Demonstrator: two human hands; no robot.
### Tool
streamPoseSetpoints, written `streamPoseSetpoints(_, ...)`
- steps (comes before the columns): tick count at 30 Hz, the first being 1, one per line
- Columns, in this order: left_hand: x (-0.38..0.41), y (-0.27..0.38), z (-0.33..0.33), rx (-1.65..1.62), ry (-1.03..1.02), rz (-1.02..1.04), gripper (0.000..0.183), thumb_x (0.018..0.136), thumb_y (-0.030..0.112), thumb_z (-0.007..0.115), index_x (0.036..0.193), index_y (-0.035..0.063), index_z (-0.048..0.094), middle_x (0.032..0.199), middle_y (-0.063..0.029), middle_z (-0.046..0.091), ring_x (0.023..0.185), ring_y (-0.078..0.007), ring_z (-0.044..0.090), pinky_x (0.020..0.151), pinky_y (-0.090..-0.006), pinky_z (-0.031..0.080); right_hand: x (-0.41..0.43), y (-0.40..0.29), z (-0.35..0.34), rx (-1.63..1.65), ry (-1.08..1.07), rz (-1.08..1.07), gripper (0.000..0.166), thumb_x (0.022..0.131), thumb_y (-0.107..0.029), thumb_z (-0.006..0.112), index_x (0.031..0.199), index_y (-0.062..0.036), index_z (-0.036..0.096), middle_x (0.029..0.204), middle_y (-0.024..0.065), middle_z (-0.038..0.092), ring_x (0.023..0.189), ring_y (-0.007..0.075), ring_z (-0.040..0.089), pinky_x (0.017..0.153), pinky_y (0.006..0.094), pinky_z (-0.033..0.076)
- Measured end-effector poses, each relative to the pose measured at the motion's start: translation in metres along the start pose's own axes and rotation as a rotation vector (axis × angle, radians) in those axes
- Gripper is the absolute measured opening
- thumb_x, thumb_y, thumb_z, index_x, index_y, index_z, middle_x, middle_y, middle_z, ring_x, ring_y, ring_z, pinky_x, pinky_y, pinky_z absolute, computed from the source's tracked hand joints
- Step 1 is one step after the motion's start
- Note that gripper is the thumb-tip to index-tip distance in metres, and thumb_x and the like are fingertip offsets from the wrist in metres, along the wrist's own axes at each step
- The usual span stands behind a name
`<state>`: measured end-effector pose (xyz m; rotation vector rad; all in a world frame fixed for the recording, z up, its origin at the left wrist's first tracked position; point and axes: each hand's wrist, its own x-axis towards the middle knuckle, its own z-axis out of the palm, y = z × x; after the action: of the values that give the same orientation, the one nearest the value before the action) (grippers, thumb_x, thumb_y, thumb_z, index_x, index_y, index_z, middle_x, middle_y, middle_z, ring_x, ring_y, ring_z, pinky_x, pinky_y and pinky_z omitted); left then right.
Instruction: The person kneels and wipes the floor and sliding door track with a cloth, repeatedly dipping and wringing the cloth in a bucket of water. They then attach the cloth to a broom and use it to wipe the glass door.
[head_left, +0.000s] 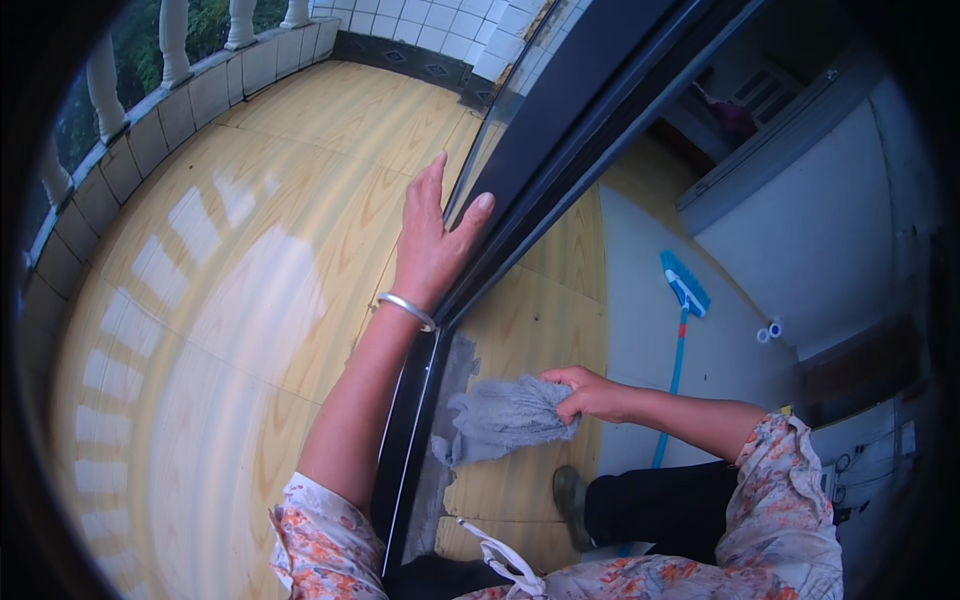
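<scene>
My left hand (439, 244), with a silver bangle on its wrist, reaches along the outer side of a dark sliding door frame (559, 112). Its fingers are apart and it holds nothing; whether it touches the frame or the glass edge, I cannot tell. In my right hand (592, 394) a crumpled grey cloth (510, 420) is gripped by one end. The cloth hangs over the wood-patterned floor on the inner side, just right of the dark door track (409, 450).
A blue broom (684, 292) lies on the pale floor at right, near two small white rolls (769, 331). My shoe (571, 506) is below the cloth. A balcony balustrade (172, 45) curves along the upper left. A tiled wall (420, 30) stands at the top.
</scene>
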<state>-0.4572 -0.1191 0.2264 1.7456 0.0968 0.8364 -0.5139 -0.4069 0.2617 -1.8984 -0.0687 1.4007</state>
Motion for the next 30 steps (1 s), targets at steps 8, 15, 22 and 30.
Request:
streamPoseSetpoints(8, 0.018, 0.024, 0.032, -0.019, -0.080, -0.090, 0.080, 0.093, 0.064, 0.059, 0.140, -0.0012, 0.052, 0.116, -0.0194, 0.052, 0.109, -0.0342, 0.057, 0.097, -0.0403, 0.047, -0.131, 0.007, -0.009, 0.310, 0.157, -0.059, 0.053, 0.077, 0.008, 0.062, 0.130, 0.0026, 0.056, 0.112, 0.0081, 0.064, 0.102, 0.0152, 0.062, 0.088, 0.0292, 0.051)
streamPoseSetpoints(15, 0.046, 0.015, 0.015, -0.170, -0.203, -0.109, 0.082, 0.097, 0.061, 0.054, 0.147, -0.0036, 0.043, 0.145, -0.0256, 0.049, 0.136, -0.0348, 0.047, 0.111, -0.0383, 0.038, -0.159, 0.011, 0.002, 0.301, 0.122, -0.225, 0.050, 0.080, 0.008, 0.063, 0.129, 0.0040, 0.056, 0.112, 0.0079, 0.064, 0.102, 0.0149, 0.063, 0.087, 0.0289, 0.051)
streamPoseSetpoints(22, 0.077, 0.097, 0.005, -0.451, -0.337, -0.427, 0.103, 0.094, 0.080, 0.025, 0.153, -0.0041, 0.033, 0.156, -0.0189, 0.040, 0.147, -0.0270, 0.034, 0.121, -0.0323, 0.022, -0.167, -0.011, 0.028, 0.235, -0.010, -0.289, 0.044, 0.083, 0.004, 0.064, 0.126, 0.0018, 0.058, 0.105, 0.0058, 0.065, 0.093, 0.0108, 0.063, 0.082, 0.0265, 0.051)
streamPoseSetpoints(30, 0.087, 0.053, 0.029, -0.393, -0.157, -0.414, 0.100, 0.095, 0.079, 0.030, 0.146, -0.0055, 0.044, 0.150, -0.0187, 0.046, 0.141, -0.0283, 0.041, 0.117, -0.0358, 0.027, -0.171, -0.021, 0.028, 0.187, -0.084, -0.371, 0.040, 0.083, 0.003, 0.065, 0.123, 0.0005, 0.058, 0.105, 0.0044, 0.064, 0.095, 0.0101, 0.062, 0.084, 0.0264, 0.050)
